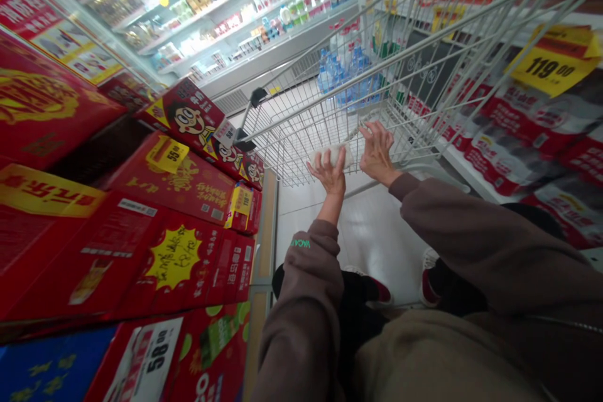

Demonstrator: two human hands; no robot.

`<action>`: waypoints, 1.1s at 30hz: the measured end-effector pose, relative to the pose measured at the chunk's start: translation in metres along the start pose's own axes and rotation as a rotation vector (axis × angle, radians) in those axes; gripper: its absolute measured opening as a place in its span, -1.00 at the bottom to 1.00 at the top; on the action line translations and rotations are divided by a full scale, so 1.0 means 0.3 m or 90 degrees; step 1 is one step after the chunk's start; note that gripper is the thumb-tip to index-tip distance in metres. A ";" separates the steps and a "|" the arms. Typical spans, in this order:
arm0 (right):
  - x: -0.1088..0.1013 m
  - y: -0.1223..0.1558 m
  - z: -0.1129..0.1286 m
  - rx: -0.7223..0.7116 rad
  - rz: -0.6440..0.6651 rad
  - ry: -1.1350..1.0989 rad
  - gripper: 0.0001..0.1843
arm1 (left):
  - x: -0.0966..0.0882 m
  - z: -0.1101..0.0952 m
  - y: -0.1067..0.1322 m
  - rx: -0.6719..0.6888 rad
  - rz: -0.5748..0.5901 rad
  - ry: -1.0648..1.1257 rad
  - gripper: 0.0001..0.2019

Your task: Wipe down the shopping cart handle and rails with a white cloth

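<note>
My left hand (328, 173) has its fingers curled over a pale, whitish package (340, 154), blurred, its kind not clear. My right hand (375, 152) is closed just to the right, fingers bent near the package's far edge; what they grip is hidden. Both hands are in or over the near end of a wire shopping cart (325, 97). Farther inside the cart, or seen through its wires, are blue-tinted water bottles (351, 72).
Stacked red gift boxes (188, 251) with price tags line the left side. Shrink-wrapped bottle packs (522, 132) fill the right shelf under a yellow price sign (549, 63). A lit refrigerated display (245, 6) stands ahead. My shoes (379, 289) are on the pale floor (372, 226).
</note>
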State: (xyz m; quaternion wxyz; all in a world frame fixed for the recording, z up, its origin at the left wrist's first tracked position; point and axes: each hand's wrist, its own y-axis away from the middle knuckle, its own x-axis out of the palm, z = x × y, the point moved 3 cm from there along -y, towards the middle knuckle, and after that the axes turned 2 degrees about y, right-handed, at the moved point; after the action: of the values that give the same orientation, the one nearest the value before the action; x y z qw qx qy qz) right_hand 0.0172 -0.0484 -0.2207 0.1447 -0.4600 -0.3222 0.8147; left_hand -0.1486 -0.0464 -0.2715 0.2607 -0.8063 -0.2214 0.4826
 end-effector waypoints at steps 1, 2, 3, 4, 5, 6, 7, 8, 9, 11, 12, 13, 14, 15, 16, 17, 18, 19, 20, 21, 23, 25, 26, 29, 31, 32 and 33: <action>-0.002 0.005 -0.012 -0.014 0.009 0.002 -0.20 | 0.005 0.004 0.013 0.007 0.017 -0.006 -0.60; -0.004 0.010 -0.024 -0.033 0.022 0.005 -0.16 | 0.010 0.010 0.032 0.014 0.038 -0.015 -0.59; -0.007 0.014 -0.037 -0.050 0.035 0.009 -0.15 | 0.013 0.017 0.052 0.021 0.059 -0.024 -0.57; -0.010 0.017 -0.050 -0.056 0.041 0.012 -0.15 | 0.015 0.024 0.071 0.026 0.074 -0.033 -0.55; -0.014 0.018 -0.063 -0.050 0.039 0.013 -0.17 | 0.015 0.028 0.083 0.026 0.079 -0.040 -0.53; -0.018 0.018 -0.075 -0.034 0.032 0.013 -0.19 | 0.014 0.027 0.087 0.019 0.068 -0.046 -0.51; -0.022 0.015 -0.086 -0.012 0.022 0.011 -0.21 | 0.011 0.022 0.080 0.010 0.043 -0.049 -0.50; -0.025 0.010 -0.095 0.011 0.012 0.008 -0.21 | 0.008 0.010 0.064 0.000 0.009 -0.048 -0.51; -0.027 0.004 -0.101 0.031 0.005 0.004 -0.20 | 0.005 -0.006 0.042 -0.009 -0.029 -0.046 -0.51; -0.029 -0.009 -0.108 0.051 0.010 -0.005 -0.15 | 0.006 -0.042 -0.004 -0.025 -0.094 -0.043 -0.53; -0.030 -0.016 -0.110 0.054 0.022 -0.009 -0.13 | 0.009 -0.058 -0.020 -0.032 -0.109 -0.045 -0.54; -0.031 -0.022 -0.112 0.054 0.037 -0.015 -0.11 | 0.014 -0.071 -0.026 -0.038 -0.110 -0.050 -0.55; -0.033 -0.027 -0.115 0.053 0.054 -0.021 -0.09 | 0.020 -0.078 -0.022 -0.044 -0.098 -0.058 -0.55; -0.037 -0.030 -0.119 0.053 0.068 -0.029 -0.08 | 0.026 -0.081 -0.008 -0.049 -0.075 -0.067 -0.54; -0.042 -0.032 -0.123 0.054 0.077 -0.036 -0.07 | 0.031 -0.079 0.014 -0.052 -0.047 -0.075 -0.54; -0.047 -0.034 -0.128 0.056 0.082 -0.043 -0.06 | 0.034 -0.073 0.039 -0.054 -0.019 -0.081 -0.53; -0.053 -0.034 -0.132 0.056 0.083 -0.049 -0.05 | 0.035 -0.066 0.063 -0.056 0.002 -0.085 -0.52; -0.058 -0.035 -0.135 0.054 0.082 -0.052 -0.05 | 0.033 -0.060 0.082 -0.059 0.009 -0.086 -0.52; -0.061 -0.035 -0.138 0.049 0.081 -0.054 -0.05 | 0.030 -0.055 0.092 -0.065 0.001 -0.087 -0.52; -0.064 -0.035 -0.139 0.043 0.079 -0.054 -0.06 | 0.026 -0.054 0.092 -0.071 -0.020 -0.088 -0.52; -0.065 -0.035 -0.141 0.034 0.075 -0.056 -0.07 | 0.025 -0.067 0.068 -0.070 -0.070 -0.088 -0.52; -0.065 -0.036 -0.144 0.032 0.071 -0.059 -0.10 | 0.041 -0.096 0.033 -0.035 -0.081 -0.082 -0.51; -0.066 -0.037 -0.147 0.029 0.071 -0.059 -0.12 | 0.054 -0.113 0.022 -0.008 -0.066 -0.078 -0.51; -0.077 -0.041 -0.160 -0.005 0.085 -0.057 -0.15 | 0.095 -0.146 0.040 0.043 0.016 -0.074 -0.50; -0.093 -0.041 -0.174 -0.040 0.094 -0.055 -0.14 | 0.106 -0.146 0.082 0.036 0.062 -0.076 -0.49; -0.103 -0.040 -0.183 -0.051 0.091 -0.053 -0.14 | 0.102 -0.141 0.099 0.020 0.068 -0.076 -0.49; -0.114 -0.038 -0.193 -0.057 0.083 -0.047 -0.15 | 0.093 -0.133 0.108 -0.004 0.058 -0.074 -0.49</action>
State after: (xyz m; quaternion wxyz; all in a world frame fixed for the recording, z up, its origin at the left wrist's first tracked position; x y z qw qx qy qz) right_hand 0.0837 -0.0355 -0.2122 0.0587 -0.4556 -0.3327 0.8236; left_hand -0.0974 -0.0624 -0.2946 0.2229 -0.7868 -0.2008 0.5393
